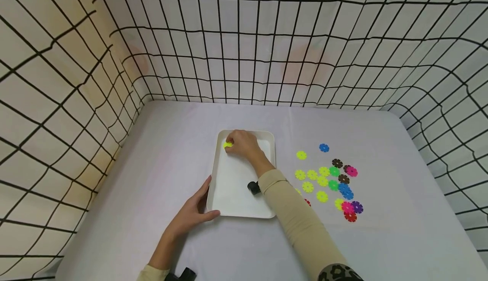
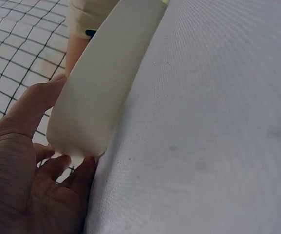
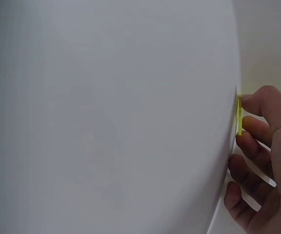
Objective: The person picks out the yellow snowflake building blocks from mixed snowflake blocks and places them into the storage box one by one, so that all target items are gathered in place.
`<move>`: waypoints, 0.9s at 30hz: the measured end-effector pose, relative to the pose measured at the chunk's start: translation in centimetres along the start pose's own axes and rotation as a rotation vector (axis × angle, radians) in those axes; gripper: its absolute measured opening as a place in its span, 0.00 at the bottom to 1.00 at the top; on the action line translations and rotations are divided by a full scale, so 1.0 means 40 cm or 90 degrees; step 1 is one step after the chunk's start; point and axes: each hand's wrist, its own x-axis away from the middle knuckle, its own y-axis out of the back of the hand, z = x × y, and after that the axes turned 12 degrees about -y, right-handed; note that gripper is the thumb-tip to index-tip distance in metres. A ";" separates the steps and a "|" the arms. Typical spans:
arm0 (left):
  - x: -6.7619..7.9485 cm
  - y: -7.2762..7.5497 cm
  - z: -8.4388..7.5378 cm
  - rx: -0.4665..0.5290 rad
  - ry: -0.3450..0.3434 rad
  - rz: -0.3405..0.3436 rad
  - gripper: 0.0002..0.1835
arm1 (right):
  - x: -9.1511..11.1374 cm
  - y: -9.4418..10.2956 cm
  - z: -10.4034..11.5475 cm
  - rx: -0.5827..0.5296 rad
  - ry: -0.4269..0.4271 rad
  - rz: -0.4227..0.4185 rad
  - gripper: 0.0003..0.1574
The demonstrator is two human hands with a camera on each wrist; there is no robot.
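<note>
My right hand (image 1: 243,144) pinches a yellow flower-shaped disc (image 3: 239,117) between thumb and fingertips. The disc is on edge in the right wrist view, right at the white tray's floor beside its wall. In the head view, this is near the far left corner of the tray (image 1: 232,196). My left hand (image 1: 189,214) holds the tray's near left corner, with the thumb at the near rim and the fingers along the left side. In the left wrist view, fingertips (image 2: 84,168) meet the outer wall of the tray.
Right of the tray lie several loose yellow discs (image 1: 322,196), with green discs (image 1: 333,185), blue discs (image 1: 346,191), brown discs (image 1: 337,163), pink discs (image 1: 351,171), a purple disc (image 1: 357,207) and red ones (image 1: 350,216). Black wire mesh (image 1: 244,56) borders the white-covered table (image 1: 396,188).
</note>
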 end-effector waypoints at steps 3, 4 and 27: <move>0.001 -0.003 0.002 -0.006 0.000 -0.001 0.55 | 0.003 -0.001 -0.003 -0.004 0.001 0.000 0.20; 0.002 -0.004 0.002 -0.005 0.000 -0.002 0.55 | 0.004 -0.002 -0.004 -0.004 0.002 0.000 0.20; 0.000 -0.004 0.002 -0.014 0.013 -0.006 0.55 | 0.034 0.045 -0.019 -0.040 -0.014 0.008 0.22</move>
